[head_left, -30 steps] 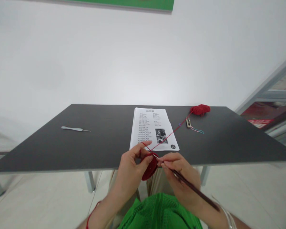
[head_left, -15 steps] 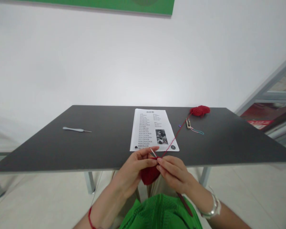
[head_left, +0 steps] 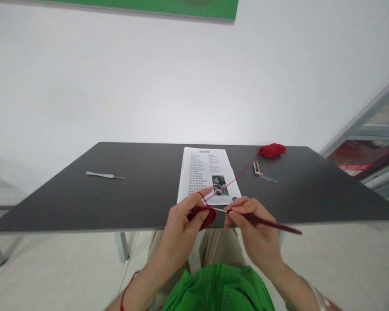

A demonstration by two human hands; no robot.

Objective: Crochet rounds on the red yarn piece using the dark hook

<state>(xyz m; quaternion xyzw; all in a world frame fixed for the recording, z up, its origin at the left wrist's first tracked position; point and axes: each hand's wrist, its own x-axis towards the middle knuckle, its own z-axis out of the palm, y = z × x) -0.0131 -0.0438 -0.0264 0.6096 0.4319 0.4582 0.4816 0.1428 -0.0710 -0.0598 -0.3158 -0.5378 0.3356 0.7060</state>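
Between its thumb and fingers my left hand [head_left: 182, 223] pinches a red crochet piece [head_left: 208, 219], close to the table's front edge. Red yarn [head_left: 233, 181] loops over my raised left index finger and runs back to the ball of yarn [head_left: 272, 150] at the far right. My right hand [head_left: 257, 224] is closed around a crochet hook [head_left: 275, 224] with a dark red handle, held nearly level. The hook's metal tip points left and meets the top edge of the crochet piece; whether it is inside a stitch I cannot tell.
Printed sheets [head_left: 194, 172] lie mid-table, partly behind my left hand. A grey-handled hook [head_left: 100, 175] rests at the left. On the right are a small purple ring [head_left: 245, 170] and a light-coloured tag with a looped cord [head_left: 256, 168]. A white wall stands behind the dark table [head_left: 142, 194].
My right hand has moved right, and the crochet hook has swung from steep to nearly level. The crochet piece has risen and tilted. Yarn now loops over my left index finger.
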